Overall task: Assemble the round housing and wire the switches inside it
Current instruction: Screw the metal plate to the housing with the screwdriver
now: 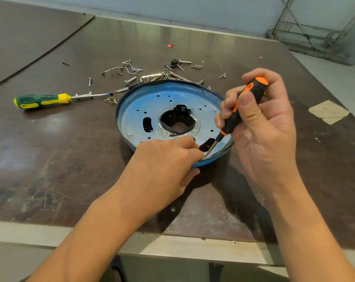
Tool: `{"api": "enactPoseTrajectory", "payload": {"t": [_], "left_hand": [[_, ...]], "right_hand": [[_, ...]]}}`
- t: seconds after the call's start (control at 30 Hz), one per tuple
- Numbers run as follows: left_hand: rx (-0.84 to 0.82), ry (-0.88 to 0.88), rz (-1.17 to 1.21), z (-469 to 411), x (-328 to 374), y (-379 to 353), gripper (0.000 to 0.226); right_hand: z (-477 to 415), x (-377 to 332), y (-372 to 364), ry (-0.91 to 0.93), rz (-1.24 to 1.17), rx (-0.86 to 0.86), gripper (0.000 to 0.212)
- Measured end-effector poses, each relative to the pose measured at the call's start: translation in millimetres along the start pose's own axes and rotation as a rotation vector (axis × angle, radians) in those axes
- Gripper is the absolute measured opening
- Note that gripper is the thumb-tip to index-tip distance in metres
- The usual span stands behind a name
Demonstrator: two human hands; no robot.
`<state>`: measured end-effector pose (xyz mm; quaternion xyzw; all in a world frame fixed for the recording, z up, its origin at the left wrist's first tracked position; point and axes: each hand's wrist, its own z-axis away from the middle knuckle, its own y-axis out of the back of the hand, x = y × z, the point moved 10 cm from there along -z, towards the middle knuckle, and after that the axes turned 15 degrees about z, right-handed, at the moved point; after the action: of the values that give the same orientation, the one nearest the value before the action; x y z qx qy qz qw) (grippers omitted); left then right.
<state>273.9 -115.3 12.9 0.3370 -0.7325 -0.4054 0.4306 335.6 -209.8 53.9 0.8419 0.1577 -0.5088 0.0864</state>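
A round housing (168,98) with a dark rim and a blue-filmed metal plate lies on the brown table in front of me. The plate has small holes, curved slots and a large central opening with a black part inside. My right hand (258,123) grips an orange-and-black screwdriver (236,112), its tip down at the plate's near rim. My left hand (162,167) rests on the near edge of the housing, fingertips pinched together right at the screwdriver tip; what they pinch is hidden.
A green-and-yellow flat screwdriver (50,99) lies left of the housing. Several loose screws, bolts and wire clips (152,73) are scattered behind it. A torn patch of tape (328,111) is on the table at right. The table's front edge (172,247) is near me.
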Motion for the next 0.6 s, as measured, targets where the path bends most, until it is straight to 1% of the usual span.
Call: {"api": "enactPoseTrajectory", "payload": {"t": [0.13, 0.23, 0.3, 0.47, 0.6], "left_hand": [[0.004, 0.0, 0.004, -0.2, 0.4, 1.3, 0.031], [0.006, 0.008, 0.004, -0.5, 0.4, 1.8, 0.032], [0.008, 0.012, 0.002, -1.0, -0.2, 1.6, 0.033], [0.002, 0.032, -0.009, -1.1, -2.7, -0.2, 0.033], [0.0, 0.061, -0.019, 0.2, -3.3, -0.4, 0.032]], "right_hand": [[-1.7, -1.4, 5.5, 0.017, 0.099, 0.016, 0.021], [-3.4, -1.9, 6.1, 0.026, 0.138, 0.029, 0.036], [-3.5, -0.6, -0.4, 0.024, 0.126, 0.002, 0.042], [-5.7, -1.2, -10.5, -0.019, -0.017, -0.043, 0.04], [-4.1, -0.8, -7.7, -0.045, 0.035, -0.019, 0.029]]}}
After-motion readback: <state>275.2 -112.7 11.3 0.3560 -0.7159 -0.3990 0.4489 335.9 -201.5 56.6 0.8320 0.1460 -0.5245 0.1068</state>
